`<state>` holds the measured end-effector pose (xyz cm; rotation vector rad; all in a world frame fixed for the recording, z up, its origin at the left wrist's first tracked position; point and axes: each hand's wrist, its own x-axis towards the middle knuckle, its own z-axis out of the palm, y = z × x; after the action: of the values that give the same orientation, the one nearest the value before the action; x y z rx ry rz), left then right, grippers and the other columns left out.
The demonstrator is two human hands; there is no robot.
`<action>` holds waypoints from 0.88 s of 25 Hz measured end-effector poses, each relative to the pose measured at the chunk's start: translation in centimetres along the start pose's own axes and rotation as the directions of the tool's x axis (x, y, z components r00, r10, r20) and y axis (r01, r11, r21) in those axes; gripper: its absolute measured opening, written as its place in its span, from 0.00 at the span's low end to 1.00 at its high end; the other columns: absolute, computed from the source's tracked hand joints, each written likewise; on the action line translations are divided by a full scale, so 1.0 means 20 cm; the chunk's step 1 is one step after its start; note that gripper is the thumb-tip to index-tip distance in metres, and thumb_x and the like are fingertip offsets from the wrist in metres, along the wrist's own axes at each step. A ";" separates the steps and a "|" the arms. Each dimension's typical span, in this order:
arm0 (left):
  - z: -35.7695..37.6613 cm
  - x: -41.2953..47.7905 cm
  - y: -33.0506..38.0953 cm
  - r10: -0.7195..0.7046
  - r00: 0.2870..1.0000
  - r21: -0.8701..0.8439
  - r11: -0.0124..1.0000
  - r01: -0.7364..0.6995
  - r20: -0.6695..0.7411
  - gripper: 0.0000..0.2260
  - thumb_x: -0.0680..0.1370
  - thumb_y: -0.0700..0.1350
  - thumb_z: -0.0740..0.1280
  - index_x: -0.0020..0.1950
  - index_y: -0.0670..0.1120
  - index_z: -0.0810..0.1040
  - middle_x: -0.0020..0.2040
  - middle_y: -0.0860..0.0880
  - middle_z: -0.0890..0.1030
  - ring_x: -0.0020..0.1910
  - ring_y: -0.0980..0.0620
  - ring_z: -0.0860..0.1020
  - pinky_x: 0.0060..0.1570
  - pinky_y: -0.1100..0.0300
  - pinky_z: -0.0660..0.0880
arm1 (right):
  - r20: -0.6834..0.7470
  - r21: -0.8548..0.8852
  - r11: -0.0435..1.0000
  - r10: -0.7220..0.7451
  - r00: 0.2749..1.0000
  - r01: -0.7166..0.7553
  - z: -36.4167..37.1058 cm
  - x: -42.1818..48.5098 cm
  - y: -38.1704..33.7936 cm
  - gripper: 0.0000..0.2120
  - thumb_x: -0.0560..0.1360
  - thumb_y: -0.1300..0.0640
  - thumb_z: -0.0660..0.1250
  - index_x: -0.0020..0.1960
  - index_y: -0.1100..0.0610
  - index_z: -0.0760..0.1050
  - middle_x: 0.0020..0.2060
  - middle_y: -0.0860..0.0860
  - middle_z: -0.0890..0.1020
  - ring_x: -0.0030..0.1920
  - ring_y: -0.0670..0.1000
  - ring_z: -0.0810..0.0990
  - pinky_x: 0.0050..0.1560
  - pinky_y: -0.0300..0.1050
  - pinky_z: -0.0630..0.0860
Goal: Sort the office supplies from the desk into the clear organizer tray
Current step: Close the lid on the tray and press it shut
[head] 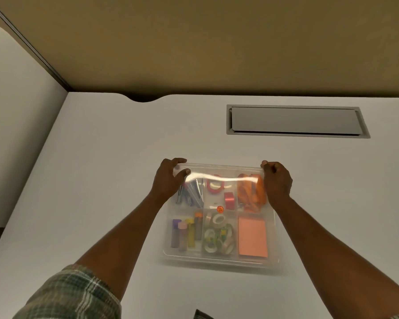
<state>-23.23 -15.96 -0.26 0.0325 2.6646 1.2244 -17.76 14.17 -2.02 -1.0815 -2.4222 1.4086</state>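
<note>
One tray (220,259), four capped sticks (190,233), one orange notepad (252,237).

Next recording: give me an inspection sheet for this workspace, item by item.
Surface: white desk, evenly lit.
Job's things: clear organizer tray, compartments filled; orange note pad in the near-right one, tape rolls in the near-middle one.
Clutter: dark object, cut off at the bottom edge.
Grippers: left hand and right hand each grip a far corner of the tray.
Cables: nothing seen.
Surroundings: tan partition behind; grey closed hatch set in the desk.
</note>
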 end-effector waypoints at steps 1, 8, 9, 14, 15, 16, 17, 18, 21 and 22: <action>0.00 0.01 0.00 -0.004 1.000 -0.002 1.000 0.004 -0.015 0.13 0.78 0.49 0.70 0.61 0.48 0.80 0.56 0.47 0.77 0.55 0.53 0.75 0.55 0.61 0.70 | -0.005 -0.002 1.000 0.018 1.000 -0.018 0.01 0.00 -0.01 0.15 0.81 0.48 0.62 0.48 0.57 0.81 0.43 0.49 0.83 0.46 0.51 0.79 0.49 0.43 0.70; 0.02 0.09 -0.01 -0.344 0.939 -0.269 0.905 0.329 -0.010 0.10 0.77 0.48 0.71 0.49 0.40 0.80 0.45 0.48 0.81 0.44 0.51 0.77 0.41 0.62 0.72 | 0.061 0.041 0.996 0.079 0.995 -0.082 -0.02 0.01 0.01 0.19 0.78 0.40 0.64 0.43 0.56 0.79 0.36 0.48 0.81 0.41 0.51 0.78 0.46 0.45 0.71; 0.02 0.10 -0.02 -0.406 0.914 -0.334 0.860 0.387 0.013 0.11 0.77 0.48 0.71 0.49 0.39 0.80 0.44 0.48 0.80 0.43 0.51 0.76 0.40 0.60 0.72 | 0.085 0.067 0.992 0.105 0.991 -0.111 -0.03 0.00 0.02 0.21 0.77 0.40 0.65 0.43 0.58 0.79 0.35 0.49 0.80 0.40 0.51 0.78 0.46 0.46 0.72; 0.07 0.09 -0.02 -0.503 0.863 -0.504 0.734 0.455 0.047 0.08 0.78 0.48 0.70 0.45 0.44 0.79 0.42 0.51 0.79 0.41 0.53 0.76 0.43 0.60 0.71 | 0.240 0.269 0.917 0.233 0.943 -0.295 -0.07 -0.03 0.00 0.19 0.75 0.43 0.70 0.43 0.60 0.78 0.38 0.55 0.77 0.39 0.52 0.74 0.43 0.46 0.71; 0.08 0.08 -0.01 -0.507 0.861 -0.514 0.730 0.450 0.034 0.08 0.78 0.48 0.69 0.43 0.45 0.78 0.41 0.51 0.79 0.40 0.54 0.76 0.42 0.61 0.71 | 0.254 0.292 0.903 0.246 0.936 -0.316 -0.08 -0.02 -0.01 0.17 0.76 0.44 0.70 0.43 0.59 0.78 0.38 0.54 0.78 0.40 0.51 0.74 0.42 0.45 0.72; 0.09 0.08 -0.01 -0.508 0.861 -0.521 0.730 0.441 0.018 0.08 0.78 0.48 0.69 0.43 0.46 0.78 0.41 0.51 0.79 0.40 0.55 0.76 0.40 0.62 0.71 | 0.254 0.296 0.899 0.253 0.934 -0.324 -0.07 -0.02 -0.02 0.16 0.76 0.44 0.70 0.43 0.58 0.79 0.38 0.53 0.79 0.40 0.51 0.75 0.42 0.44 0.72; 0.09 0.08 -0.01 -0.507 0.862 -0.524 0.734 0.433 0.002 0.08 0.78 0.48 0.69 0.43 0.46 0.78 0.40 0.51 0.79 0.40 0.54 0.76 0.39 0.63 0.71 | 0.245 0.271 0.910 0.251 0.936 -0.315 -0.07 -0.01 -0.03 0.15 0.77 0.45 0.69 0.44 0.57 0.79 0.38 0.51 0.80 0.41 0.52 0.76 0.42 0.43 0.73; 0.10 0.08 -0.01 -0.499 0.867 -0.516 0.745 0.422 -0.011 0.08 0.79 0.48 0.69 0.44 0.44 0.78 0.40 0.51 0.79 0.40 0.53 0.76 0.39 0.63 0.71 | 0.229 0.223 0.931 0.237 0.944 -0.288 -0.05 -0.01 -0.03 0.14 0.78 0.45 0.67 0.44 0.56 0.79 0.39 0.50 0.81 0.43 0.52 0.77 0.44 0.45 0.74; 0.11 0.06 0.02 -0.371 0.923 -0.340 0.885 0.319 -0.101 0.07 0.80 0.46 0.65 0.47 0.43 0.78 0.44 0.46 0.79 0.44 0.49 0.77 0.45 0.56 0.75 | 0.129 -0.065 0.998 0.031 0.991 -0.023 0.00 -0.03 -0.04 0.12 0.82 0.52 0.59 0.51 0.54 0.81 0.49 0.52 0.84 0.52 0.57 0.80 0.54 0.50 0.75; 0.12 0.05 0.04 -0.256 0.953 -0.140 0.962 0.234 -0.164 0.07 0.80 0.45 0.63 0.49 0.44 0.79 0.47 0.44 0.79 0.46 0.47 0.78 0.48 0.52 0.75 | 0.098 -0.222 0.969 -0.089 0.991 0.109 0.01 -0.04 -0.03 0.14 0.82 0.55 0.57 0.54 0.54 0.81 0.51 0.54 0.84 0.54 0.59 0.80 0.55 0.52 0.76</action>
<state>-23.81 -13.61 -1.34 -0.4361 2.6345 1.3560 -17.65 13.31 -1.43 -0.9440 -2.7121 1.1961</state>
